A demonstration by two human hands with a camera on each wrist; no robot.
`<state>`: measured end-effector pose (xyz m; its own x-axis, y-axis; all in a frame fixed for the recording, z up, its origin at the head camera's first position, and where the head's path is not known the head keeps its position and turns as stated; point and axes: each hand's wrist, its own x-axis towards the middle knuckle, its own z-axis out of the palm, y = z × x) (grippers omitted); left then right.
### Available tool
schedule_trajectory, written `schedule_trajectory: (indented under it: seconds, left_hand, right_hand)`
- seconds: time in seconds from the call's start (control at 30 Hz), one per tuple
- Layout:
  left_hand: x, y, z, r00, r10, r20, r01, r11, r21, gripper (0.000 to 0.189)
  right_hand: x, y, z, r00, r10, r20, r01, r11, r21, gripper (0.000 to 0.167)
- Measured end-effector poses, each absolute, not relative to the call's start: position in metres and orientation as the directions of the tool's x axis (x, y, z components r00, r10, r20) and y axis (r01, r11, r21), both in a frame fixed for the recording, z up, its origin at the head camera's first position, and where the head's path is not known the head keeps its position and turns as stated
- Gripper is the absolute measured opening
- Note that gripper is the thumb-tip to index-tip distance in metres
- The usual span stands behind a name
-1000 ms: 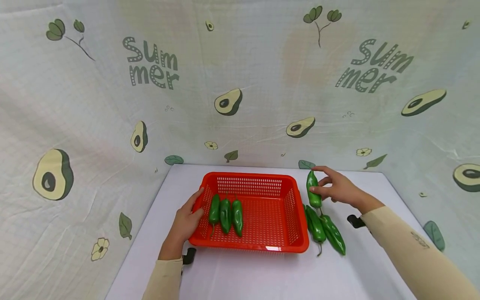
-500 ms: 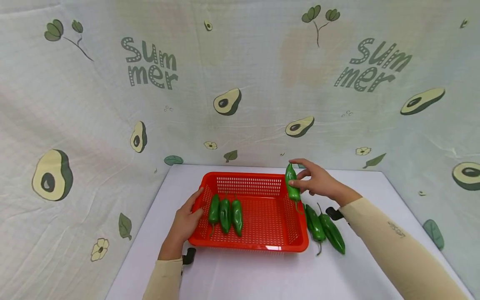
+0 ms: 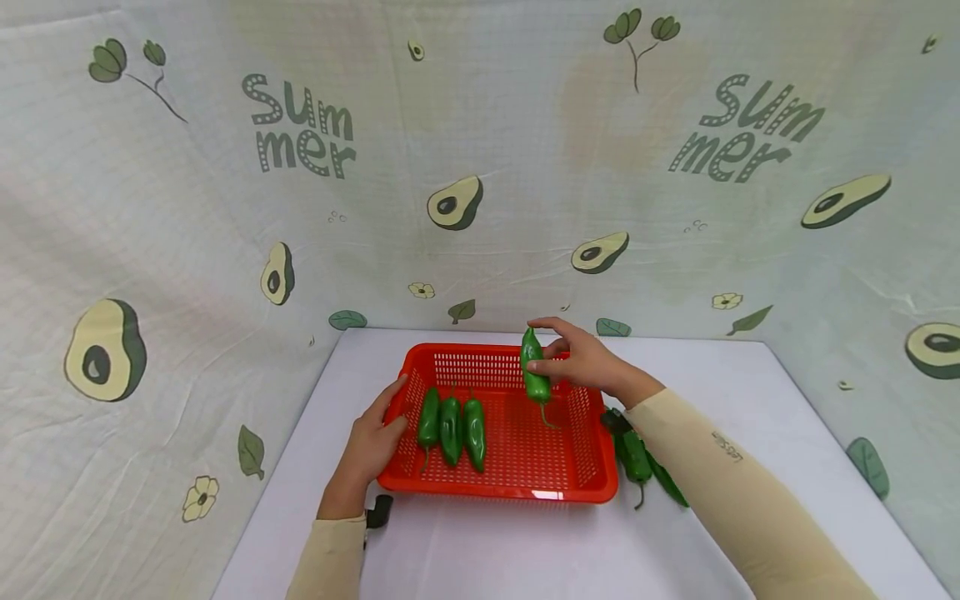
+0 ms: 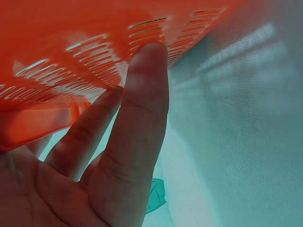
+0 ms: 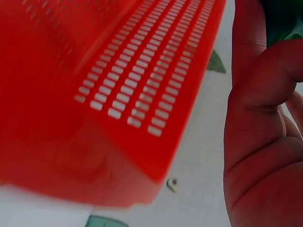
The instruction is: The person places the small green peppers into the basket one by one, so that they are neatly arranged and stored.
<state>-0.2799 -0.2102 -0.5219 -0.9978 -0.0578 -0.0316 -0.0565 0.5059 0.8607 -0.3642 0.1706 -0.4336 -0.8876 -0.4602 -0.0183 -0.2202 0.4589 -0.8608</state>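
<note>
In the head view my right hand pinches a green chili pepper between thumb and fingers. It holds the pepper over the right half of a red plastic basket, stem end down. Inside, along the left side, lie three more green peppers. My left hand grips the basket's left rim, thumb over the edge. From the left wrist view, its fingers lie against the slotted outer wall. The right wrist view catches only a dark green bit of the held pepper beside the fingers.
Right of the basket, more green peppers lie on the white table, partly covered by my right sleeve. A printed cloth stands behind and at both sides of the table.
My right hand has carried the pepper leftward from above the peppers on the right, across the basket's right rim, to over its inside. The left hand and basket have stayed put.
</note>
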Motion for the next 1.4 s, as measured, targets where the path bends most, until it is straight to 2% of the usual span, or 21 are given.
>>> schedule_trajectory:
  seconds: [0.53, 0.77, 1.03, 1.4]
  left_hand:
    - [-0.283, -0.213, -0.522, -0.998, -0.057, -0.028, -0.054, 0.512, 0.857, 0.066]
    - [-0.281, -0.215, -0.525, -0.997, -0.059, -0.054, -0.076, 0.482, 0.873, 0.066]
    - [-0.282, -0.212, -0.527, -0.996, -0.061, -0.063, -0.084, 0.456, 0.886, 0.066]
    - [-0.283, -0.212, -0.524, -0.996, -0.064, -0.068, -0.090, 0.451, 0.888, 0.066]
  right_hand:
    - [-0.355, 0.102, -0.450, -0.855, -0.515, -0.056, -0.172, 0.384, -0.907, 0.077]
    - [-0.356, 0.092, -0.466, -0.867, -0.490, -0.089, -0.154, 0.433, -0.888, 0.078]
    - [-0.353, 0.085, -0.478, -0.824, -0.561, -0.082, -0.217, 0.445, -0.869, 0.085]
    - [-0.356, 0.085, -0.492, -0.848, -0.519, -0.111, -0.164, 0.456, -0.875, 0.083]
